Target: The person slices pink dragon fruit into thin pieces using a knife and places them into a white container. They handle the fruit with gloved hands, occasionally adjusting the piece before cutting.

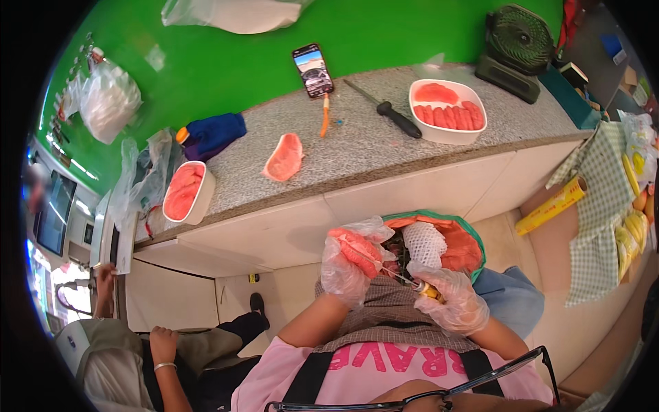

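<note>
My left hand [350,265], in a clear plastic glove, holds a pink pomelo segment [360,252] over my lap. Gloved the same way, my right hand [450,296] grips the yellow handle [431,292] of a thin metal tool, whose shaft lies against the segment. Just beyond both hands stands a bin with an orange liner and green rim [479,239]; a white foam net [425,244] and dark scraps are in it. On the granite counter, a white tub of pink flesh [206,198] stands at the left, a peeled piece [285,157] lies mid-counter, and another white tub [450,135] stands at the right.
A honing steel with a black handle [399,119] lies beside the right tub. A phone [313,71] leans at the green wall, near a fan [517,51]. A yellow box [551,206] and checked cloth [600,221] are at right. Another person [165,355] is close at left.
</note>
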`<act>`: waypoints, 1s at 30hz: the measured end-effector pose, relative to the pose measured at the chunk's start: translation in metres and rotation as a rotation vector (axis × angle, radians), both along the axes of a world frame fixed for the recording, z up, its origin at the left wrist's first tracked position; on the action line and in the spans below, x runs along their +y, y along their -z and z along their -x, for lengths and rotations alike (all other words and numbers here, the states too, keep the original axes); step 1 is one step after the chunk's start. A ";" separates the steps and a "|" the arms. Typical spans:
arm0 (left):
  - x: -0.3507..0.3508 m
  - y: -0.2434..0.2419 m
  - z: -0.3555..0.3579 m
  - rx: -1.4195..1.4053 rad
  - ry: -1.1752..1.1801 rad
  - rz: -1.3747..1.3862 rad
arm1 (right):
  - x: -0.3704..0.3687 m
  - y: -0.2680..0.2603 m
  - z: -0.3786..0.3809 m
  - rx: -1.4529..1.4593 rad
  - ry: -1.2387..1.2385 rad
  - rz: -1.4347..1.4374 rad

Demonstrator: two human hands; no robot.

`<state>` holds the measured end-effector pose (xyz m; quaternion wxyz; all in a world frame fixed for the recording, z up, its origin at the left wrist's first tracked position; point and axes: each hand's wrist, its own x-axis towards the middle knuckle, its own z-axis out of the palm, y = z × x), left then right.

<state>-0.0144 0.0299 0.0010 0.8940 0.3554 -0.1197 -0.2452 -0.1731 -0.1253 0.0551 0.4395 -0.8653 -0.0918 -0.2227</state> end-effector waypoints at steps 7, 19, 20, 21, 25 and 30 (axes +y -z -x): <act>-0.013 -0.016 0.012 0.039 0.036 -0.029 | -0.001 0.011 0.005 0.018 0.077 0.008; -0.004 0.008 0.010 -0.009 0.108 0.061 | -0.002 0.007 0.011 0.078 0.123 0.109; -0.004 0.006 0.011 0.019 0.133 0.038 | -0.002 0.007 0.010 0.075 0.120 0.101; -0.003 0.001 0.012 0.045 0.156 0.014 | -0.001 0.006 0.010 0.069 0.115 0.091; 0.000 0.006 0.011 -0.262 0.196 -0.077 | 0.003 0.004 0.010 0.135 0.112 0.056; -0.001 0.025 0.007 -0.109 0.206 0.057 | 0.003 0.010 0.001 -0.071 0.131 0.071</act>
